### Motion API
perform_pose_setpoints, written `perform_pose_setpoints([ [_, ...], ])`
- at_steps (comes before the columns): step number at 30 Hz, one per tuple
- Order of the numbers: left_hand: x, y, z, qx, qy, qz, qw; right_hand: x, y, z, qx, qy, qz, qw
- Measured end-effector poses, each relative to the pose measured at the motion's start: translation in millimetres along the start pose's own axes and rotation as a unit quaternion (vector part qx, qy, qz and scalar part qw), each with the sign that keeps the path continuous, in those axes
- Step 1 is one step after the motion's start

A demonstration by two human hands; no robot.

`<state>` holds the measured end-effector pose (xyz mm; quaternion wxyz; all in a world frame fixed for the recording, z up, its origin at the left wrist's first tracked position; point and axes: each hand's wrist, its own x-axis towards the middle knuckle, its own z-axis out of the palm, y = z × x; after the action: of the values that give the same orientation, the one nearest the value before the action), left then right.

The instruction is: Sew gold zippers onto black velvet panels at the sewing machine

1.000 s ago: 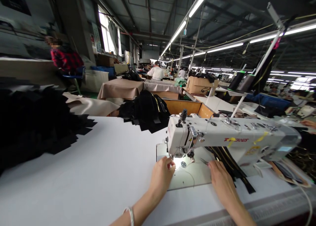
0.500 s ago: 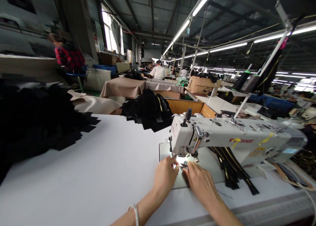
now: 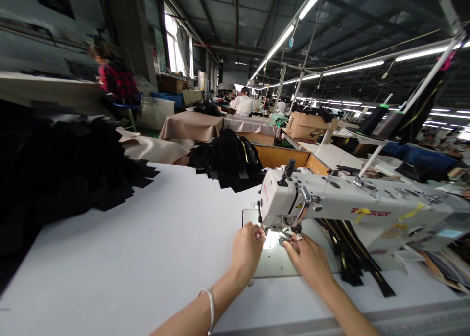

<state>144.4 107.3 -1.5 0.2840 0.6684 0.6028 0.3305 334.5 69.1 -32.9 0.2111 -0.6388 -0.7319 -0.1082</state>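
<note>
At the lit needle area of a white sewing machine (image 3: 330,199), both my hands rest close to the metal bed plate (image 3: 275,268). My left hand (image 3: 246,250) is left of the presser foot, thumb and fingertips pinched together; whatever is between them is too small to make out. Right of the needle, my right hand (image 3: 312,260) is closed around small metal thread snips (image 3: 287,236), mostly hidden by the fingers. Black zipper strips (image 3: 347,252) with gold-coloured teeth lie under the machine arm, behind my right hand.
A large pile of black fabric pieces (image 3: 81,164) covers the left of the white table (image 3: 147,257). Another black pile (image 3: 227,159) lies behind the machine. Thread cones (image 3: 374,120) stand at right. A person in a checked shirt (image 3: 119,84) sits at far left.
My hands have moved apart: the right one has drawn away to the right with the snips, the left one slightly left of the needle. The whole view has shifted.
</note>
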Motion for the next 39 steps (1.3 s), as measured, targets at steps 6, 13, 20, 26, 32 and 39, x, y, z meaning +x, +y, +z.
perform_pose_setpoints([
  [6,-1.2,-0.8,2.4,-0.008,0.004,-0.004,1.000,-3.6,2.4,6.5,0.028,-0.015,0.029,0.999],
  [13,-1.7,-2.2,5.3,-0.019,0.012,-0.010,1.000,-7.1,7.5,8.3,0.046,-0.029,0.041,0.998],
  [20,-0.7,-4.8,7.5,-0.021,0.011,-0.004,1.000,-5.5,6.0,6.9,0.050,-0.033,0.050,0.997],
  [26,-1.9,-2.7,6.6,-0.018,0.012,-0.005,1.000,-4.5,4.9,5.0,0.054,-0.031,0.055,0.997],
  [32,-2.9,-2.2,5.7,-0.012,0.015,-0.005,1.000,-5.7,4.5,5.2,0.059,-0.029,0.055,0.996],
  [39,-2.9,-2.3,6.1,-0.008,0.014,-0.002,1.000,-6.1,5.4,6.4,0.071,-0.021,0.051,0.996],
])
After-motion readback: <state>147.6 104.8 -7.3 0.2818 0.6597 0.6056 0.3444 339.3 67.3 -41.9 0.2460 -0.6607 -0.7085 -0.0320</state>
